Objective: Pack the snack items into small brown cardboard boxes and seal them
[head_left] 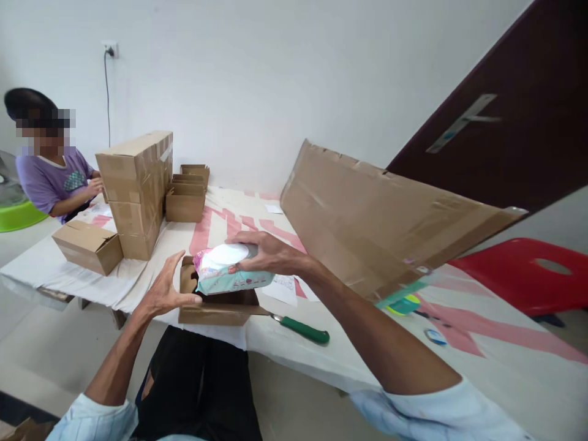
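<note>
hiding part of the open box, pastel pack, right fingers gripping

Pale blue, faintly striped sleeves, plain black trousers, bare fingers.

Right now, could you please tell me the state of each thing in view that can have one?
Wipes pack: held in right hand
Box beneath: open
Stacked cartons: taped closed
Carton beside stack: flaps down
Small boxes by wall: open
Power plug: in socket
Green-handled tool: on table
Door: unclear whether shut
</note>
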The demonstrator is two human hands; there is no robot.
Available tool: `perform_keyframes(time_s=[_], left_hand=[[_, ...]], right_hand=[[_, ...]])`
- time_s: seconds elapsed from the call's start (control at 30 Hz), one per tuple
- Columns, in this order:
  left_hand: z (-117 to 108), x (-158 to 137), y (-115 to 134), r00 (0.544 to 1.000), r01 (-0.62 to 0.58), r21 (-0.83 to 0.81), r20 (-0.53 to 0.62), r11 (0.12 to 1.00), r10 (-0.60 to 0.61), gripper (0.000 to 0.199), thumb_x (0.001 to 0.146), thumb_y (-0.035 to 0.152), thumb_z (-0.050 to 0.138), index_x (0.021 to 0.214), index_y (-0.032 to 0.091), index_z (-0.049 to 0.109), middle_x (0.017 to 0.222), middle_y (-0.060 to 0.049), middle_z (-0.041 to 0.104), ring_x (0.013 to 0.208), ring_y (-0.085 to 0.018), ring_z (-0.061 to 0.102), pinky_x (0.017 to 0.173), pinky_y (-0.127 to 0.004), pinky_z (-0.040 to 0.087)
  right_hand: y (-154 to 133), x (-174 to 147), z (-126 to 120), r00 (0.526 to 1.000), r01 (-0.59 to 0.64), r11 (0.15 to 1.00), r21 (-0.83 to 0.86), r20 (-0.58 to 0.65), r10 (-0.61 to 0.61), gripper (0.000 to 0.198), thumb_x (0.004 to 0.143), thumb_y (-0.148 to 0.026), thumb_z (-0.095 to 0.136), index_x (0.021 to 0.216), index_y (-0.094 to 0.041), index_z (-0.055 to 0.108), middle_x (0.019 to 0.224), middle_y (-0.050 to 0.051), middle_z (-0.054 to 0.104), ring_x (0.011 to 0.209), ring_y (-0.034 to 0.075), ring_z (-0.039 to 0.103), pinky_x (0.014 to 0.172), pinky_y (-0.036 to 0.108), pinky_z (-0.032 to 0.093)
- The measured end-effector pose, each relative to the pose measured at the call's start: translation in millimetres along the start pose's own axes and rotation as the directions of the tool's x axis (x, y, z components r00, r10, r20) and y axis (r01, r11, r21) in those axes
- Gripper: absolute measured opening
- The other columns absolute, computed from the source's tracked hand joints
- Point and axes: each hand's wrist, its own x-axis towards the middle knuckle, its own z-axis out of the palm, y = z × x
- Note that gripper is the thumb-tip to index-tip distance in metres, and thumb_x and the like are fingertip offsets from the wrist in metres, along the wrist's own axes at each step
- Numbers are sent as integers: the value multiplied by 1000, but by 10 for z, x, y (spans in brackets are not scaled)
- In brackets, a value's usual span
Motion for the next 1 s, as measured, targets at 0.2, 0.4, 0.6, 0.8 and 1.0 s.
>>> perform_keyframes(time_s=[0.2, 0.4, 0.6, 0.8, 1.0], left_hand=[[-17, 482, 515, 974, -225, -94, -36, 970, 223, 107, 75, 52, 93, 163, 24, 41, 162, -17, 48, 147, -41, 49, 121, -53, 44], [-177, 952, 650, 958, -244, -319, -225, 916, 177, 84, 74, 46, 94, 145, 21, 58, 139, -10, 68, 123, -32, 65, 103, -41, 55], [-309, 1340, 574, 951, -259, -424, -267, 868, 153, 81, 77, 45, 91, 147, 21, 57, 136, -11, 70, 125, -32, 65, 107, -43, 53], [-190, 1499, -60, 1000, -28, -449, -8, 893, 27, 95, 54, 29, 98, 140, 17, 60, 122, -11, 75, 113, -31, 69, 93, -38, 56], [93, 1346, -586, 993, 117, -441, 58, 890, -102, 75, 54, 34, 95, 120, 13, 68, 100, -9, 79, 94, -28, 72, 83, -38, 56]], right_hand=[[-63, 83, -244, 995, -20, 935, 353, -88, 54, 55, 66, -43, 91, 115, -19, 80, 104, 5, 78, 91, 23, 71, 72, 29, 56], [79, 107, -205, 937, 198, 807, 556, -350, 11, 60, 85, -60, 78, 133, -25, 69, 139, 9, 69, 117, 27, 69, 90, 37, 61], [377, 420, 157, 865, 363, 709, 605, -502, -14, 70, 90, -62, 75, 149, -30, 56, 142, 8, 68, 124, 29, 67, 99, 45, 63], [856, 723, 456, 917, 109, 634, 766, -324, 234, 49, 87, -54, 80, 124, -24, 68, 124, 9, 77, 107, 26, 75, 92, 43, 66], [1155, 714, 813, 910, -41, 614, 788, -224, 349, 38, 89, -50, 77, 112, -20, 72, 103, 10, 81, 91, 25, 78, 81, 40, 68]])
